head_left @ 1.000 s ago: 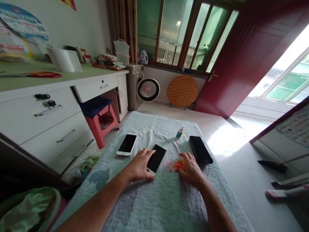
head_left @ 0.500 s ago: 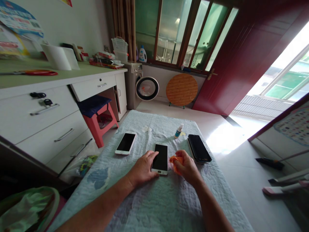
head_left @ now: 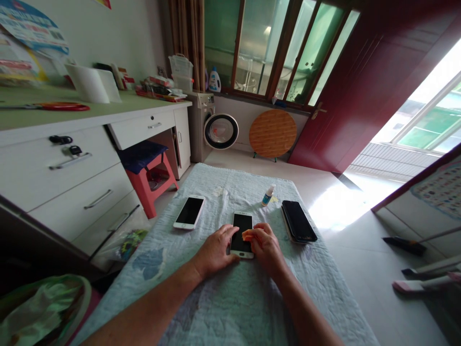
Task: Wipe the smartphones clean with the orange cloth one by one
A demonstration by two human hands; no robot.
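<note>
A white smartphone (head_left: pixel 242 221) with a dark screen lies face up on the cloth-covered table. My left hand (head_left: pixel 218 247) grips its left side, fingers over the screen edge and thumb by the lower edge. In my right hand (head_left: pixel 268 247) is a bunched orange cloth (head_left: pixel 248 235), pinched between the fingers over the screen's right part. Much of the cloth is hidden by the fingers. Behind the right hand stands a small spray bottle (head_left: pixel 267 196) with a white top. Another white smartphone (head_left: pixel 189 212) lies to the left, and a black smartphone (head_left: pixel 298 221) to the right, apparently stacked on something.
A pale blue quilted cover (head_left: pixel 230 185) spreads over the table. To the left are a white desk with drawers (head_left: pixel 77 180), a red stool (head_left: pixel 153 185) and a bin (head_left: pixel 84 300). Further back stand a washing machine (head_left: pixel 199 127) with its door open and a round wooden tabletop (head_left: pixel 272 133).
My right hand has moved left with the orange cloth, from beside the phone onto its screen. My left hand stays at the phone's left side. The view has shifted slightly.
</note>
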